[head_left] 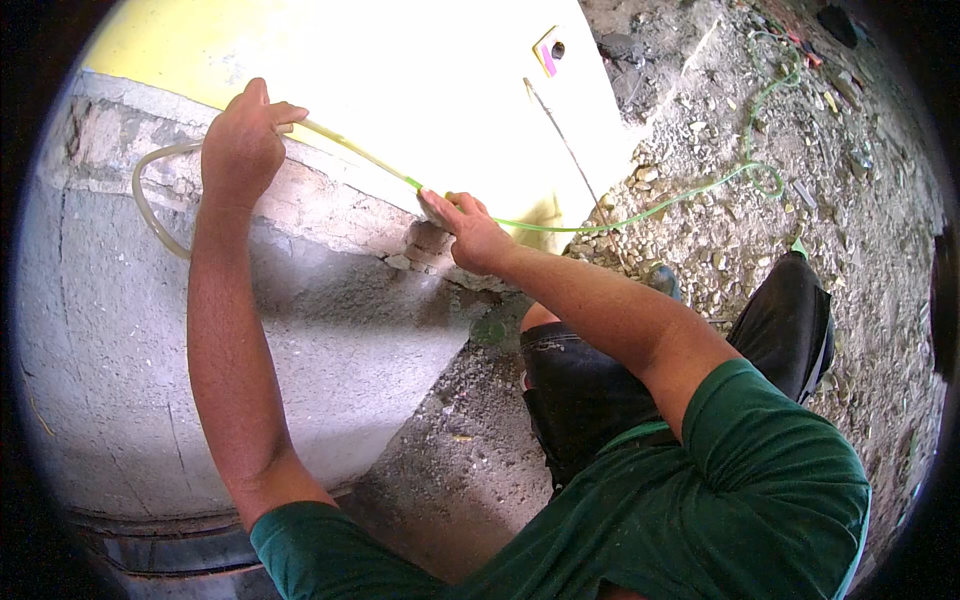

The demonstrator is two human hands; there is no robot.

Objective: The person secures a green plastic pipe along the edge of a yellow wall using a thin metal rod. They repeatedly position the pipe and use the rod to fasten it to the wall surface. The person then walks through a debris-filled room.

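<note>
A pale, see-through hose [352, 148] is stretched between my hands, along the top edge of a rough plastered wall. My left hand [243, 145] is closed around it, thumb and forefinger sticking out. Beyond that hand, the hose bends into a loop [140, 190] hanging against the wall. My right hand [472, 234] pinches the hose's other end, where a bright green piece [414, 183] shows just ahead of the fingertips. From behind this hand a thin green tube [650, 212] runs off to the right over the ground. How the two join is hidden by my fingers.
Brightly lit, the yellow and white surface [430, 60] beyond the wall carries a small box with a dark round hole [552, 50]. A thin stick [565, 150] leans there. Stony ground [700, 150] lies right, with my dark-clad knees [585, 385] over it.
</note>
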